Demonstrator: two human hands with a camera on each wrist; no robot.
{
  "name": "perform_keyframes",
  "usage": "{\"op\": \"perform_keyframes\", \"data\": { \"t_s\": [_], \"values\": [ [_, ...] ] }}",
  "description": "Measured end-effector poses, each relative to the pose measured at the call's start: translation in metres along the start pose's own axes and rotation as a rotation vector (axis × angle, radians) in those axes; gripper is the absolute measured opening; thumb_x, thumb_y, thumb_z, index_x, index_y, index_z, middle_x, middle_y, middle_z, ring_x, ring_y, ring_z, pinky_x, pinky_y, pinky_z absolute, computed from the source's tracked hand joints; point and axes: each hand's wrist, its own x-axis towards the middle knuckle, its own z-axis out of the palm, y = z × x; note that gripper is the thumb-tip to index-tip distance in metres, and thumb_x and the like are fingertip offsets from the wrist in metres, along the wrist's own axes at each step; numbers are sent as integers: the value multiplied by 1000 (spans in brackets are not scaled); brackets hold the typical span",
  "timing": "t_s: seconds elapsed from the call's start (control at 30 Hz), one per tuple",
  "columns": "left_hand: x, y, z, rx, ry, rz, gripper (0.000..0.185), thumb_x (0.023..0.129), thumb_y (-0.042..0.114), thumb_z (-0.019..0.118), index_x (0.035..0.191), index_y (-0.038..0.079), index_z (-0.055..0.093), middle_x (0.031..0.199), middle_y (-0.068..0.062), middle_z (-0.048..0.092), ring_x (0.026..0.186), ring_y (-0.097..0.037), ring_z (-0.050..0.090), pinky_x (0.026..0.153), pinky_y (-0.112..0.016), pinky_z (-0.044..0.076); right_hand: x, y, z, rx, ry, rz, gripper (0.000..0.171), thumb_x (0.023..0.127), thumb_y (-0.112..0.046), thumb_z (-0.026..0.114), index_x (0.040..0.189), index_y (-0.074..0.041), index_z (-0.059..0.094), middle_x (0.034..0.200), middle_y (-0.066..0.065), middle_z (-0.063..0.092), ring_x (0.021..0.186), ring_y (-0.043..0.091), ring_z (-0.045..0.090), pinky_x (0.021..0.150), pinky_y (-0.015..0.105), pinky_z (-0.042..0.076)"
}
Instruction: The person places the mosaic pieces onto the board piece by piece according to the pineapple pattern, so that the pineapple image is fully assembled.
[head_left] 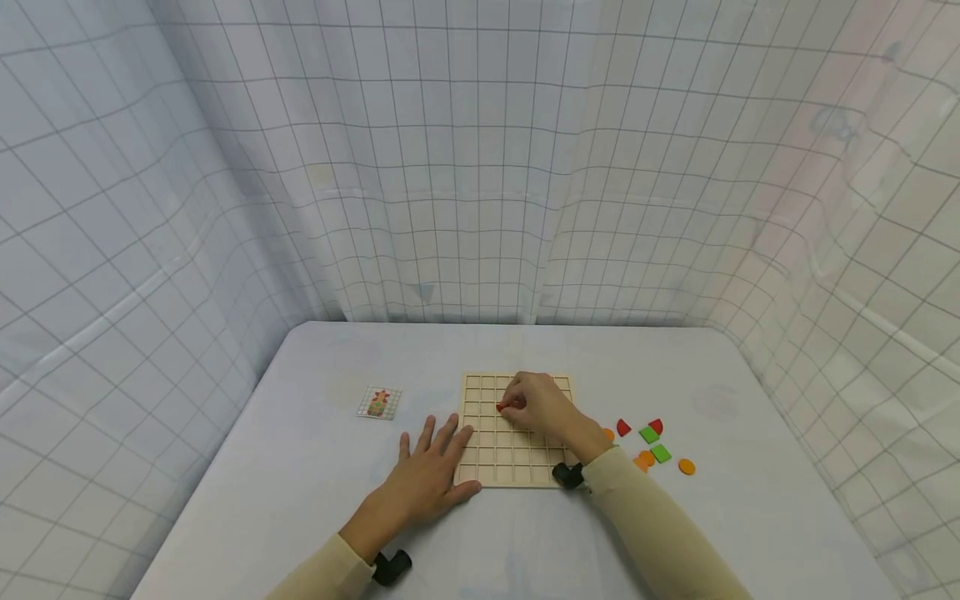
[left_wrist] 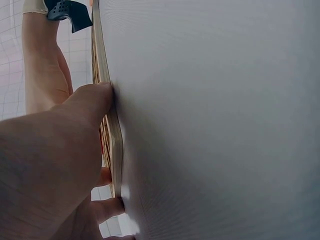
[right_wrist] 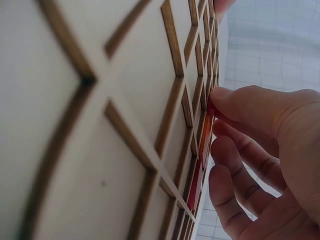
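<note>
A: We see the left hand [head_left: 431,475] lying flat on the white surface [head_left: 315,483], fingers straight, with the fingertips [left_wrist: 102,95] touching the left edge of the wooden grid board [head_left: 517,462]. We think it is there to keep the board from sliding.

B: Yes, it holds nothing; it only presses. And the right hand [head_left: 536,404] is over the upper middle of the board. Its grip is closed on a small red piece [head_left: 500,407], pinched between thumb and fingertips.

A: In the right wrist view the red piece [right_wrist: 206,137] sits at one cell of the grid, low against the wood. We cannot tell if it lies fully inside the cell.

B: The other pieces wait to the right of the board, near the right forearm: a red piece [head_left: 623,428], a green square [head_left: 648,434], an orange disc [head_left: 686,467]. We judge they lie there so the right hand reaches them easily.

A: And the small picture card [head_left: 378,402] lies to the left of the board, apart from both hands, perhaps as a model to look at.
</note>
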Motion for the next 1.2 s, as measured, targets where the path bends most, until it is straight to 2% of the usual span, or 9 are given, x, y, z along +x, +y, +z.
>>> {"op": "perform_keyframes", "data": {
  "t_s": [0.57,0.93,1.2],
  "values": [
    [-1,1,2,4,-18,-10,93,112,66,68,182,12,38,193,-23,29,177,-62,24,128,-96,26,2,2,1,-4,37,9,5,103,-14,91,100,-12,94,106,1,85,99,17,80,87,34,67],
    [-1,2,1,1,-15,-12,93,112,65,69,182,11,38,192,-23,29,177,-63,24,128,-96,26,1,7,-1,-41,61,2,8,104,-13,90,97,-13,94,106,1,85,91,12,73,81,28,60],
    [0,2,0,-1,-14,-13,92,112,65,69,182,11,38,193,-23,29,177,-63,24,128,-96,25,-2,3,-10,-42,89,34,6,105,-14,88,103,-13,94,108,1,86,87,9,66,79,26,56]
  ]
}}
